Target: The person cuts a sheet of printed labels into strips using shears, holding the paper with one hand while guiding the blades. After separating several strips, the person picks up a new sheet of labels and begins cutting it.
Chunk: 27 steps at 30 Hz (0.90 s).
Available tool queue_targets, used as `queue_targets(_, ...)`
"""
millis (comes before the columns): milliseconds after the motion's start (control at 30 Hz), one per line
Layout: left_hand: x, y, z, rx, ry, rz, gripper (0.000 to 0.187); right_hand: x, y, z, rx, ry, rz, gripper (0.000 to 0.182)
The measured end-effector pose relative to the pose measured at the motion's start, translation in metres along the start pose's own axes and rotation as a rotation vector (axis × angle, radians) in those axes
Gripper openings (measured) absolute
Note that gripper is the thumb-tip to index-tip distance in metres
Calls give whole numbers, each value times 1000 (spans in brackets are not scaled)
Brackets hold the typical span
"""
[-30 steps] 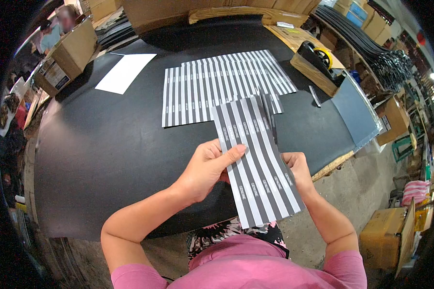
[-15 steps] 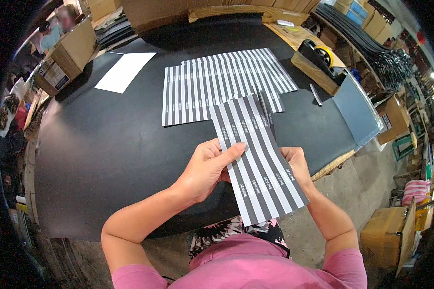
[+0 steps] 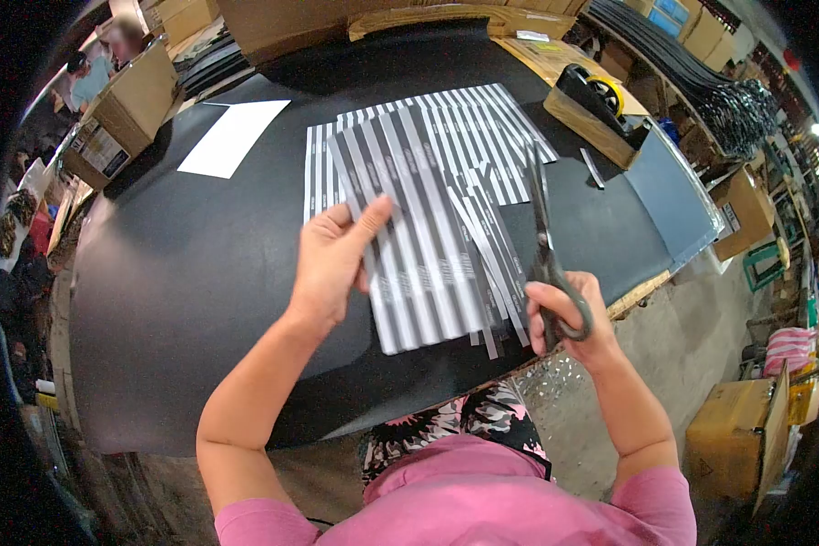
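Note:
My left hand (image 3: 337, 250) pinches a black-and-white striped sheet (image 3: 419, 264) by its left side, thumb on top; the sheet is smeared by motion. In my right hand (image 3: 569, 318) is a pair of scissors (image 3: 544, 241), fingers in the handles and blades pointing away from me. Between the sheet and the scissors, several narrow cut strips (image 3: 493, 250) lie on the black table near its front edge. Behind the held sheet, more striped sheets (image 3: 482, 127) lie overlapping on the table, partly hidden by it.
A white sheet (image 3: 234, 136) lies at the table's (image 3: 182, 300) back left. A tape dispenser (image 3: 601, 114) with yellow tape stands at the back right, a small dark strip (image 3: 592, 169) near it. Cardboard boxes (image 3: 123, 114) line the edges. A person (image 3: 91, 80) is at the far left.
The striped sheet has moved left and away from me with my left hand. My right hand has come away from it, so the scissors and the loose strips now show.

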<state>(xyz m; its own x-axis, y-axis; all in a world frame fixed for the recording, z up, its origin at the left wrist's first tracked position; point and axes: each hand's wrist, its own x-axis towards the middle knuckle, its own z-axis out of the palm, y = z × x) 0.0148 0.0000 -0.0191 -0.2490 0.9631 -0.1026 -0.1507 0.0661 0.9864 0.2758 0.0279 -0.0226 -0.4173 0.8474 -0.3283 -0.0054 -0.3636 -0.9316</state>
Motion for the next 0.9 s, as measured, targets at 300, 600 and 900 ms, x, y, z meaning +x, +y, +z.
queue_targets(300,15,13,-20,89,-35,139,23,-62,33,-11,-157,-86,20,22)
queue_targets(600,6,14,-9,77,-9,119,25,-72,56,1,-176,-89,90,24)
queue_targets(900,4,10,-9,155,-77,88,28,-70,45,8,-235,-87,76,28)
